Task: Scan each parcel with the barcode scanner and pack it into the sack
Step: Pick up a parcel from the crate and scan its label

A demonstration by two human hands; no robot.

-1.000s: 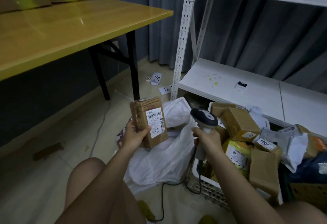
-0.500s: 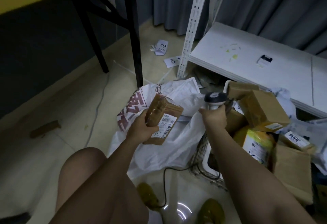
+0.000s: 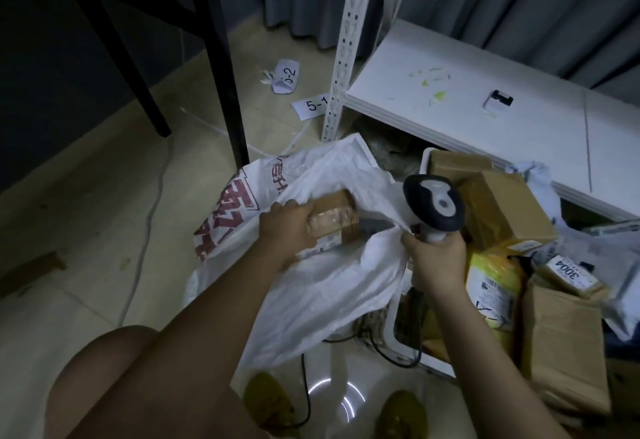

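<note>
My left hand [image 3: 287, 227] grips a small brown taped parcel [image 3: 334, 218] at the mouth of the white woven sack [image 3: 311, 286], which lies on the floor with red print on its side. My right hand [image 3: 434, 255] holds the black and white barcode scanner [image 3: 433, 206] by its handle and also pinches the sack's edge just right of the parcel. The parcel's label is mostly hidden under my hand.
A white basket [image 3: 398, 331] full of brown and yellow parcels [image 3: 498, 217] stands at the right under a white shelf [image 3: 485, 116]. Black table legs [image 3: 221, 68] rise at the left. The scanner cable [image 3: 384, 352] trails on the floor by my feet.
My left hand has carried the parcel down and right into the sack's mouth. My right hand with the scanner has dropped to the sack's edge. The view has tilted downward.
</note>
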